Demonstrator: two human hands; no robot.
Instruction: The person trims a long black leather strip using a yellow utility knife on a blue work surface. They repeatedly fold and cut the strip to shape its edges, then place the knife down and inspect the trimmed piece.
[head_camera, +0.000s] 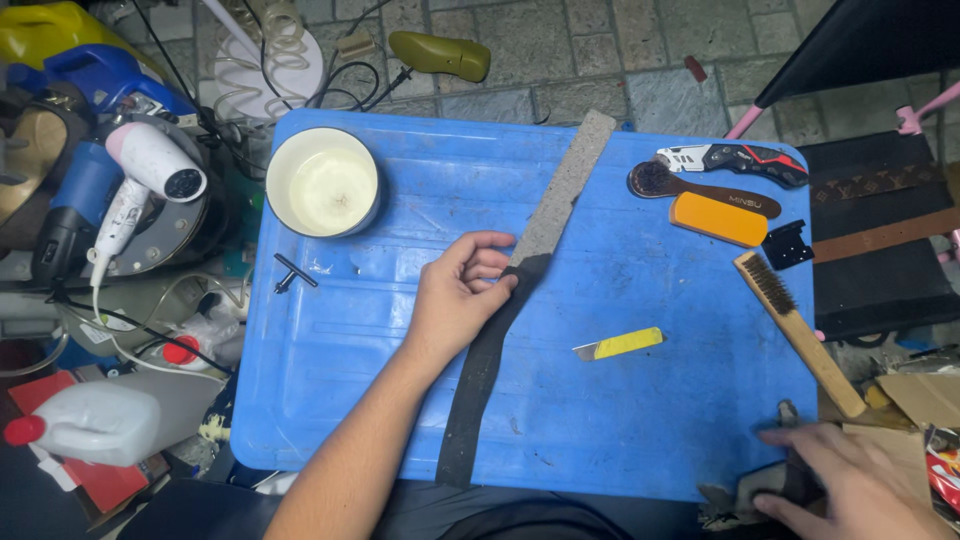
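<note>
Head view: your left hand (455, 300) lies flat on the blue tray (640, 420), fingers curled loosely over a long strip (520, 280), grey above your fingertips and dark below them. The strip lies slantwise across the tray. Your right hand (850, 485) rests at the tray's near corner, fingers bent over a dark scrap (755, 490); whether they grip it cannot be told. Between your hands lies a yellow cutter (620, 345); beyond your right fingers, a wire brush (795, 325).

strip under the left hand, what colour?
The strip is two-tone: light grey on the far half, black on the near half, pressed by the left hand. Head view.
</note>
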